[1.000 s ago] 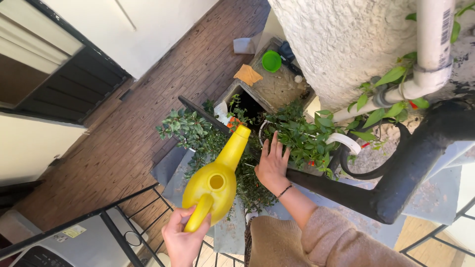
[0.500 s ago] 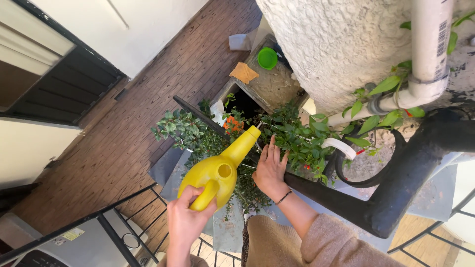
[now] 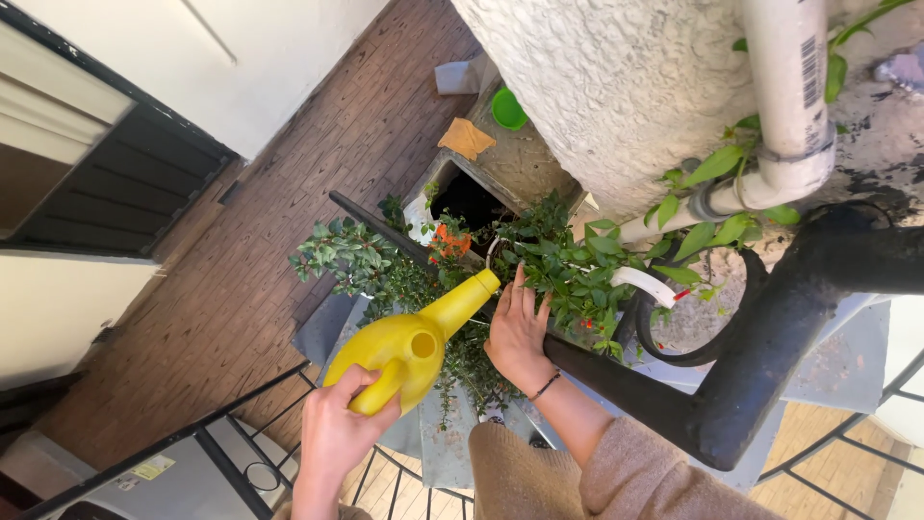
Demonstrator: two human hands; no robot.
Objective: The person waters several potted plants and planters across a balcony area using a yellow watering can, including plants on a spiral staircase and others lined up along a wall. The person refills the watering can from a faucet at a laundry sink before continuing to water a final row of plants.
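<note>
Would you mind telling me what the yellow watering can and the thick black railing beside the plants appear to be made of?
The yellow watering can, held by the left hand, looks like moulded plastic: uniform colour, smooth semi-gloss, seamless rounded shape. The black railing appears to be painted metal: thick tube, dull dark coat, slightly uneven surface, though the paint hides the metal itself. The right hand rests among the leafy plants.

You'll find a white barcode label (image 3: 810, 72), black-barred and narrow, running lengthwise on the white drainpipe (image 3: 782, 87). A small yellow sticker (image 3: 147, 469) sits on the grey appliance (image 3: 164, 477), far below-left of that drainpipe.
</note>
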